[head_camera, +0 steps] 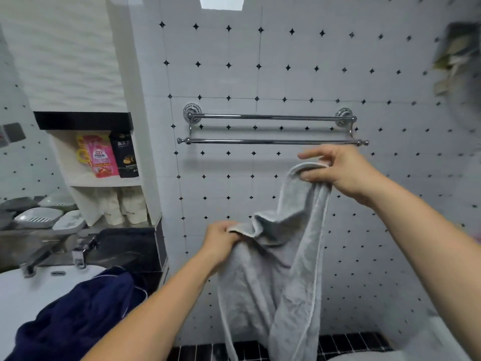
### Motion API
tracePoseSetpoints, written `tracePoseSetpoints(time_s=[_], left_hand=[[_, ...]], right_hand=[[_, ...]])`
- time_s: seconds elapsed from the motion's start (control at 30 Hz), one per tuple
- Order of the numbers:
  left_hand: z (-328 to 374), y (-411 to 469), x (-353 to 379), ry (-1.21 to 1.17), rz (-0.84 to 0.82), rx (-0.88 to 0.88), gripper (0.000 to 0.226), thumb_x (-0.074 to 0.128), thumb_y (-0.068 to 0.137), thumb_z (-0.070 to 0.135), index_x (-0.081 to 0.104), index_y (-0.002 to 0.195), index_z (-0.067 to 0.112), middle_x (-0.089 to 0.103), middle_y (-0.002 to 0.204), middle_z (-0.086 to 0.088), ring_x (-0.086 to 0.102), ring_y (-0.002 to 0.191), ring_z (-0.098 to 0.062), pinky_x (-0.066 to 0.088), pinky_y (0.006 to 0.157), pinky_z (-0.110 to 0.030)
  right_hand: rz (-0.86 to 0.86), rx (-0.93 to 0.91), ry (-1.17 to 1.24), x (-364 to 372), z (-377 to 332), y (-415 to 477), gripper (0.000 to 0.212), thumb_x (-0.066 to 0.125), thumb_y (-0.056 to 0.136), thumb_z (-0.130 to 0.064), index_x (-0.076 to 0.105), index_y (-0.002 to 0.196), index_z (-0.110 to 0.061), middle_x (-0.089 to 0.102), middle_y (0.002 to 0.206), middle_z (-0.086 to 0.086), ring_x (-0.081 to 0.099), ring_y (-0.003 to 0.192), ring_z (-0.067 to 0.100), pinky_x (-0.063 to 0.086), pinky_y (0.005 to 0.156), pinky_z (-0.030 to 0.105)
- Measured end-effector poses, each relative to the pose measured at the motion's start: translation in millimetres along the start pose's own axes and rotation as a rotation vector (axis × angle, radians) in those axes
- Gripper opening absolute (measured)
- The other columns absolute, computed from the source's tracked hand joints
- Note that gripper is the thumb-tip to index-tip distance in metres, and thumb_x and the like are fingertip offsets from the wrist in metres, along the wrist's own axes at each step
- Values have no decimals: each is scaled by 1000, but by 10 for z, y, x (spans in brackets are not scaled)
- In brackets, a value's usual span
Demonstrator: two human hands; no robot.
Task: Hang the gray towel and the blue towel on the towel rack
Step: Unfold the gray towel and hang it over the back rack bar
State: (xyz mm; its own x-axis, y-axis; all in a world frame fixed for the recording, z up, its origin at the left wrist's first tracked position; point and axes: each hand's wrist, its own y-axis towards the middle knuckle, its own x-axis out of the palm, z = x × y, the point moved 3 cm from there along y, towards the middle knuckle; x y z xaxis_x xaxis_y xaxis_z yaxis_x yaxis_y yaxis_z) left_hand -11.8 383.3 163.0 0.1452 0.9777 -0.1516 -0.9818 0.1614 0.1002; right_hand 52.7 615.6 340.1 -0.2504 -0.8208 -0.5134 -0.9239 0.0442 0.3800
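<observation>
Two bare forearms are seen entering from the lower edge, each ending in a bare hand. No sleeve is worn over either forearm as far as the frame reaches. The left hand (pixel 221 239) and the right hand (pixel 338 170) are ungloved, with short, unpainted nails.

White wall tiles (pixel 299 82) with black diamonds — recessed shelves (pixel 104 181) left, sink (pixel 31 290) below.

We count two towels, a gray towel (pixel 276 269) at center and a blue towel (pixel 78 308) at lower left; one towel rack (pixel 270 128) with two bars; two hands; four soap dishes (pixel 39 216) at left.
</observation>
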Motion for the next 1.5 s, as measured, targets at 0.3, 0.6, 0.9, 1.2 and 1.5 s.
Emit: tracePoseSetpoints(time_s=[0.3, 0.6, 0.9, 1.2, 1.5], left_hand=[[1058, 152, 26, -55, -11, 220, 21, 85, 62, 11, 67, 72, 7, 65, 64, -5, 57, 56, -14, 46, 57, -26], [-172, 44, -833, 449, 140, 75, 13, 65, 70, 7, 62, 69, 20, 63, 66, 1, 60, 65, -24, 46, 57, -30], [-684, 214, -1397, 127, 136, -121, 5, 69, 83, 9, 67, 82, 4, 63, 73, -9, 56, 68, -21, 48, 65, -33], [-544, 426, -1359, -517, 223, -434, 26, 79, 77, 13, 72, 99, 1, 76, 94, -17, 73, 86, -30, 59, 78, -43], [294, 858, -338, -742, 113, -409, 25, 68, 86, 7, 64, 105, -9, 71, 103, -22, 70, 94, -33, 55, 87, -49]], right_hand=[[-225, -45, -200, 936, 45, 34, 17, 79, 71, -9, 70, 80, -21, 65, 73, 0, 56, 70, 9, 45, 65, 30], [192, 18, 194, 463, -190, 293, 17, 65, 78, 10, 68, 74, -6, 66, 65, 2, 59, 62, 13, 51, 63, 26], [261, 150, 225, 277, 85, 432, 16, 64, 80, 9, 69, 90, -3, 70, 61, -7, 63, 72, 23, 55, 73, 34], [381, 420, 320, 230, 968, 685, 19, 64, 82, 9, 64, 74, -9, 68, 58, 4, 64, 45, 11, 53, 43, 18], [250, 668, 283, 445, 1604, 1027, 9, 70, 80, 4, 67, 89, 7, 70, 70, 15, 62, 57, 22, 52, 57, 30]])
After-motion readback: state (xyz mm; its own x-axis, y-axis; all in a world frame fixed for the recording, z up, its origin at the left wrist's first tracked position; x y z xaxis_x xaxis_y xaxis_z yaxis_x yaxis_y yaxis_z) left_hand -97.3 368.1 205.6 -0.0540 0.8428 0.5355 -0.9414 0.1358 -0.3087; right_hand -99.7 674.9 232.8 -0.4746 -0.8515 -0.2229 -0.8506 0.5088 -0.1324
